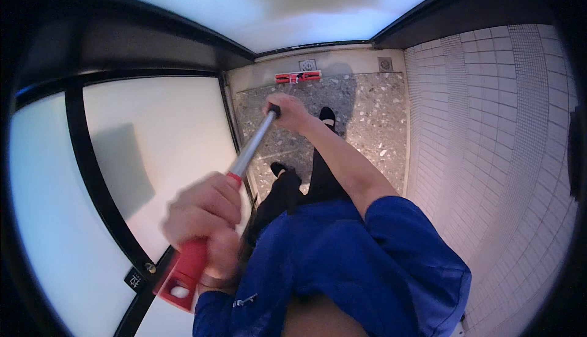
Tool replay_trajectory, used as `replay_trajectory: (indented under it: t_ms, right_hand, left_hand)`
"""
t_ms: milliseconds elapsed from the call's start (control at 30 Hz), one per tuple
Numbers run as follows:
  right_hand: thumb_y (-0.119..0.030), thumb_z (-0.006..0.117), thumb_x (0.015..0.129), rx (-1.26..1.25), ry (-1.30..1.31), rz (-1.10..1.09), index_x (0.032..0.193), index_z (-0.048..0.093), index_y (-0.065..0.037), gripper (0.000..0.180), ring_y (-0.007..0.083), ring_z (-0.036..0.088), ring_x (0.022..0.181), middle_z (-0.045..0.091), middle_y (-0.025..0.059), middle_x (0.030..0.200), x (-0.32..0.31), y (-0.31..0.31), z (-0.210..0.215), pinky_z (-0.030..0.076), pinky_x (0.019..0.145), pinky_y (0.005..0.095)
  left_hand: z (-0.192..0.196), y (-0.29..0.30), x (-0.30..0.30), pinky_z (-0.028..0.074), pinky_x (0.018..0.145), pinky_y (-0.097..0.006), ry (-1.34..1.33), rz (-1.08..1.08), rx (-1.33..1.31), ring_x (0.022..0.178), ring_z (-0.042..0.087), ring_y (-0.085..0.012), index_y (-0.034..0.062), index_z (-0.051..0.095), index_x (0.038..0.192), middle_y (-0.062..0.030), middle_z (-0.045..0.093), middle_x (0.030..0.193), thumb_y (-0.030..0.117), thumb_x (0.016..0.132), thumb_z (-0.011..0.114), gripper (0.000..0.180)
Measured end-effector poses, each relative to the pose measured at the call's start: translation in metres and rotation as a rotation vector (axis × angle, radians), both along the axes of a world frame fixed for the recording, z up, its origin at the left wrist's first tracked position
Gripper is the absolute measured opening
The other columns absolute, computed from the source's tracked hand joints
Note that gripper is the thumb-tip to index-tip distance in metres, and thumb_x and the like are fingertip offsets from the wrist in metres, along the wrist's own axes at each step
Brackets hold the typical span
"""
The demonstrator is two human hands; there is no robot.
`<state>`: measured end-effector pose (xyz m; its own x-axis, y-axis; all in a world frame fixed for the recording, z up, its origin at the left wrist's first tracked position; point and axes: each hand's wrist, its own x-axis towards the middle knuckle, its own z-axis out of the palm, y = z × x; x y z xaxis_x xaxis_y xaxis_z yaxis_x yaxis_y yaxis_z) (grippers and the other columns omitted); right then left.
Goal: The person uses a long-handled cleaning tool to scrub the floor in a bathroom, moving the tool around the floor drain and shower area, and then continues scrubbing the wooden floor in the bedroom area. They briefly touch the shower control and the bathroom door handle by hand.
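Both hands (pixel 205 214) blurred on mop pole (pixel 252 144); mop head (pixel 298 77) tiny.

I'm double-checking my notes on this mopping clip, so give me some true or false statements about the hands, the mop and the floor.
1. The left hand grips the red handle of the mop. True.
2. The right hand hangs free, away from the pole. False: it holds the metal pole farther down.
3. The red mop head lies on the floor near the far wall. True.
4. The floor is wooden planks. False: it is speckled stone.
5. The wall on the right is covered in small pale tiles. True.
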<state>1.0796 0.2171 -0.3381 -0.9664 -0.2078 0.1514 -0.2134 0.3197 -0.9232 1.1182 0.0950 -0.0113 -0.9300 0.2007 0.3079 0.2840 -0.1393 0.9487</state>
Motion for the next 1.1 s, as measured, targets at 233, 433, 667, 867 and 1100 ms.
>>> replay_trajectory:
  t_ms: [233, 433, 667, 867, 1100]
  right_hand:
    - [-0.011, 0.068, 0.066, -0.022, -0.05, 0.046, 0.076, 0.054, -0.011, 0.018, 0.0317, 0.059, 0.081, 0.057, 0.0088, 0.078, -0.034, 0.054, 0.008, 0.047, 0.07, 0.0393]
    - [-0.009, 0.069, 0.068, -0.115, -0.035, 0.134, 0.08, 0.05, -0.008, 0.023, 0.0324, 0.056, 0.08, 0.056, 0.0088, 0.076, -0.056, 0.071, 0.048, 0.044, 0.069, 0.0411]
    - [-0.01, 0.069, 0.075, -0.105, -0.085, 0.108, 0.075, 0.046, -0.006, 0.022, 0.0329, 0.053, 0.075, 0.052, 0.0108, 0.072, -0.062, 0.088, 0.008, 0.042, 0.067, 0.0394]
    - [-0.01, 0.067, 0.075, -0.18, -0.05, 0.103, 0.075, 0.046, -0.005, 0.021, 0.0339, 0.053, 0.075, 0.051, 0.0116, 0.072, -0.056, 0.089, 0.017, 0.042, 0.067, 0.0412]
    - [-0.005, 0.066, 0.068, -0.129, -0.012, 0.103, 0.079, 0.051, -0.007, 0.019, 0.0334, 0.055, 0.08, 0.053, 0.0109, 0.077, -0.061, 0.105, 0.018, 0.043, 0.072, 0.0422]
  left_hand:
    - [0.005, 0.072, -0.041, 0.035, 0.044, -0.028, 0.02, 0.006, -0.118, 0.041, 0.042, -0.0144, 0.0148, 0.045, 0.06, -0.0006, 0.049, 0.051, 0.034, 0.081, 0.071, 0.039]
    - [0.05, 0.058, -0.074, 0.049, 0.05, -0.03, 0.064, -0.277, -0.146, 0.046, 0.056, -0.0181, 0.0094, 0.054, 0.069, -0.004, 0.054, 0.054, 0.028, 0.078, 0.078, 0.032]
    - [0.017, 0.093, -0.062, 0.046, 0.05, -0.03, -0.072, -0.08, -0.137, 0.046, 0.053, -0.0179, 0.0099, 0.053, 0.063, -0.0037, 0.053, 0.052, 0.012, 0.069, 0.074, 0.022]
    - [0.022, 0.098, -0.06, 0.046, 0.049, -0.03, -0.06, -0.12, -0.251, 0.045, 0.052, -0.0178, 0.0104, 0.053, 0.063, -0.0035, 0.052, 0.05, 0.014, 0.071, 0.074, 0.023]
    - [0.02, 0.114, -0.056, 0.046, 0.048, -0.029, -0.066, 0.039, -0.128, 0.045, 0.052, -0.0173, 0.0085, 0.052, 0.062, -0.0038, 0.053, 0.051, 0.011, 0.07, 0.072, 0.022]
